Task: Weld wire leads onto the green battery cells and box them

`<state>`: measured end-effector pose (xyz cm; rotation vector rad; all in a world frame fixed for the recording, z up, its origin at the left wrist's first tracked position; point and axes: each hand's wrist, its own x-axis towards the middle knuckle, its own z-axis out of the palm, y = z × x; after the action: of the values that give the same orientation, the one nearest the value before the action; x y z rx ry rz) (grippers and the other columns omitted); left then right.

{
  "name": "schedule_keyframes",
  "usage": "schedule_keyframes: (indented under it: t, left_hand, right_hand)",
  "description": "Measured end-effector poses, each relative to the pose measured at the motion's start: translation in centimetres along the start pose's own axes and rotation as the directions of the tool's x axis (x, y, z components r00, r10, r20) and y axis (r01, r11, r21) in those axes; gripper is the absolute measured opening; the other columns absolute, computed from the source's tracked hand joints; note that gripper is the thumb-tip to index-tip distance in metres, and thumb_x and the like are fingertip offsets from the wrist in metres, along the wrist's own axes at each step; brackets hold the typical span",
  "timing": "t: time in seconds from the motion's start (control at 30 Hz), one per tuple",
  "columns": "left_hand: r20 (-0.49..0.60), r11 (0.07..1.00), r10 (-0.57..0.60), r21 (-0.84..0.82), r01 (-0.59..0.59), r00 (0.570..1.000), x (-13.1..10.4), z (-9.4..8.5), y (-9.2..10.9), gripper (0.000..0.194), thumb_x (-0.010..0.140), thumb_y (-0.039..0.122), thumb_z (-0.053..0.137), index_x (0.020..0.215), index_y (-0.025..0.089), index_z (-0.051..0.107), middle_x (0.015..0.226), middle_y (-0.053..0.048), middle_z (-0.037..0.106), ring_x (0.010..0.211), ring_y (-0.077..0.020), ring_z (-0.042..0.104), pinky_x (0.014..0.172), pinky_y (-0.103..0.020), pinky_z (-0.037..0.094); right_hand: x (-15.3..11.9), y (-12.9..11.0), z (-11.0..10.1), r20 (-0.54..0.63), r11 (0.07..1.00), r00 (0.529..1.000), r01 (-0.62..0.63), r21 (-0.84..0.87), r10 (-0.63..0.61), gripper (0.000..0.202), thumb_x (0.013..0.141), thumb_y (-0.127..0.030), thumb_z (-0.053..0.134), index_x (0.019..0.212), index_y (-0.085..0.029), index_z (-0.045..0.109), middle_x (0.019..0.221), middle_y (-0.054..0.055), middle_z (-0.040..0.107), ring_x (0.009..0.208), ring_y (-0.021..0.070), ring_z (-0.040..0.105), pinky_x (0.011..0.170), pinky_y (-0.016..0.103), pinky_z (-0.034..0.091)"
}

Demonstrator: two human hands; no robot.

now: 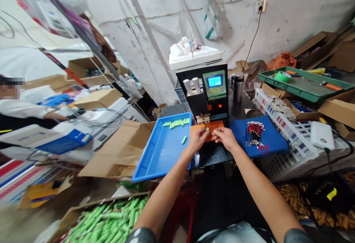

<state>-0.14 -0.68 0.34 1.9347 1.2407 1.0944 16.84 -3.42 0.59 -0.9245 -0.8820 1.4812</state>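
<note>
item (213,133) in right hand (226,138) too small to tell; co-worker (23,109) cut off at left

A bright green, cylindrical cell (207,128) sat at the fingertips of the left hand (197,138), mostly hidden, its round, pale-centred end showing over the flat orange board (217,124). A small silvery piece (213,134), its shape too tiny to make out, was pinched near it by the right hand (226,138).

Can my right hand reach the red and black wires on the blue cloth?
Probably yes: your right hand is close to the blue cloth, and nothing visible stands between it and the wires. It seems busy with something too small to tell.
</note>
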Motion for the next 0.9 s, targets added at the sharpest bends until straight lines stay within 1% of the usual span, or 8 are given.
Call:
schedule_keyframes:
  t: [0.1,0.23,0.3,0.4,0.5,0.6,0.77,0.9]
  left_hand:
    - [-0.029,0.999,-0.023,-0.028,0.022,0.999,0.4,0.0,-0.7,0.027,0.083,0.039,0.063,0.084,0.014,0.072,0.065,-0.002,0.061,0.055,-0.0125,0.047,0.054,-0.022,0.035]
    - [-0.016,0.991,-0.07,-0.114,0.067,0.997,0.7,0.0,-1.5,0.031,0.082,0.04,0.064,0.094,0.013,0.073,0.081,-0.005,0.07,0.068,-0.0165,0.058,0.065,-0.025,0.044]
    - [-0.008,0.989,-0.07,-0.134,0.068,0.998,0.8,0.1,-1.5,0.03,0.082,0.039,0.063,0.095,0.013,0.072,0.086,-0.006,0.071,0.072,-0.0179,0.061,0.07,-0.027,0.045]
    - [-0.014,0.989,-0.068,-0.135,0.065,0.998,0.8,0.1,-1.3,0.026,0.082,0.034,0.063,0.096,0.014,0.072,0.086,-0.005,0.072,0.074,-0.0183,0.062,0.071,-0.027,0.046]
    - [-0.036,0.989,-0.068,-0.137,0.062,0.997,0.7,0.2,-1.0,0.024,0.082,0.032,0.063,0.096,0.015,0.072,0.086,-0.005,0.073,0.076,-0.0193,0.063,0.073,-0.028,0.047]
    - [-0.045,0.988,-0.082,-0.137,0.076,0.996,0.7,0.2,-0.8,0.023,0.082,0.032,0.063,0.096,0.016,0.073,0.089,-0.005,0.073,0.08,-0.0207,0.064,0.076,-0.03,0.047]
    - [-0.048,0.987,-0.092,-0.137,0.085,0.995,0.7,0.3,-1.0,0.021,0.083,0.029,0.062,0.096,0.015,0.072,0.089,-0.006,0.073,0.081,-0.0209,0.065,0.076,-0.029,0.048]
    - [-0.058,0.988,-0.088,-0.131,0.079,0.994,0.7,0.4,-1.3,0.024,0.084,0.03,0.062,0.099,0.015,0.072,0.092,-0.006,0.074,0.082,-0.0211,0.065,0.076,-0.029,0.048]
  right_hand:
    - [1.1,-0.1,0.4,-0.04,0.995,0.997,0.058,-0.077,-0.061,0.037,0.059,-0.044,0.081,0.072,-0.014,0.062,0.061,0.0,0.061,0.048,0.0083,0.052,0.043,0.018,0.045]
    - [2.8,-0.2,1.2,-0.07,0.983,0.991,0.104,-0.153,-0.116,0.036,0.061,-0.046,0.077,0.072,-0.015,0.061,0.055,-0.002,0.057,0.045,0.0081,0.049,0.041,0.018,0.041]
    - [3.6,-0.2,1.7,-0.079,0.976,0.988,0.12,-0.184,-0.136,0.034,0.064,-0.046,0.074,0.07,-0.015,0.061,0.051,-0.002,0.054,0.043,0.0081,0.048,0.04,0.018,0.039]
    - [4.3,0.0,2.4,-0.085,0.968,0.986,0.118,-0.223,-0.14,0.03,0.068,-0.044,0.07,0.07,-0.015,0.062,0.051,-0.002,0.055,0.042,0.0082,0.047,0.04,0.018,0.039]
    - [4.6,0.3,2.7,-0.098,0.962,0.986,0.105,-0.254,-0.133,0.025,0.07,-0.04,0.067,0.07,-0.016,0.061,0.053,-0.002,0.056,0.042,0.0084,0.047,0.04,0.018,0.038]
    - [4.7,0.8,2.7,-0.097,0.95,0.983,0.122,-0.288,-0.156,0.023,0.071,-0.039,0.064,0.071,-0.016,0.06,0.054,-0.002,0.056,0.042,0.0089,0.048,0.041,0.019,0.039]
    - [4.7,1.3,2.7,-0.066,0.928,0.981,0.151,-0.34,-0.184,0.027,0.074,-0.044,0.064,0.075,-0.017,0.062,0.057,-0.001,0.058,0.045,0.0107,0.05,0.043,0.02,0.04]
    - [4.7,1.5,2.7,-0.055,0.921,0.978,0.168,-0.352,-0.2,0.03,0.076,-0.047,0.063,0.077,-0.017,0.062,0.059,-0.001,0.059,0.046,0.0114,0.051,0.044,0.021,0.04]
